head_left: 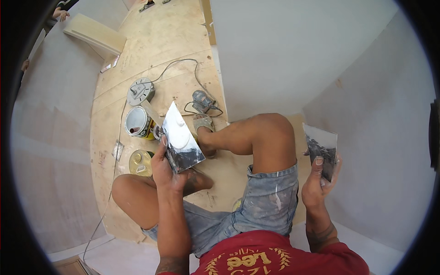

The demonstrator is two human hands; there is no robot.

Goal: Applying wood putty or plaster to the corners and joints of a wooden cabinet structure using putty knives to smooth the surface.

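Note:
In front of my body, my left hand (167, 170) grips a flat metal filler spreader (187, 158). A smooth mound of white putty (179, 134) lies on its face, and the lower part of the blade is dark and smeared. Out to the right, close to the grey-white wall, my right hand (315, 182) is closed on a second putty spreader (326, 137). Its far edge is pale and its lower part dark with smears, and my thumb presses on the blade. The two tools are well apart. White residue marks my right fingers.
Past my left hand stand an open tin (136, 120) and a yellowish metal can (139, 160). Beyond are a cable reel (140, 90) and a corded power sander (201, 101). A cable crosses the plywood floor (158, 43). At far left, another person's hand (61, 14) is near a board (94, 34).

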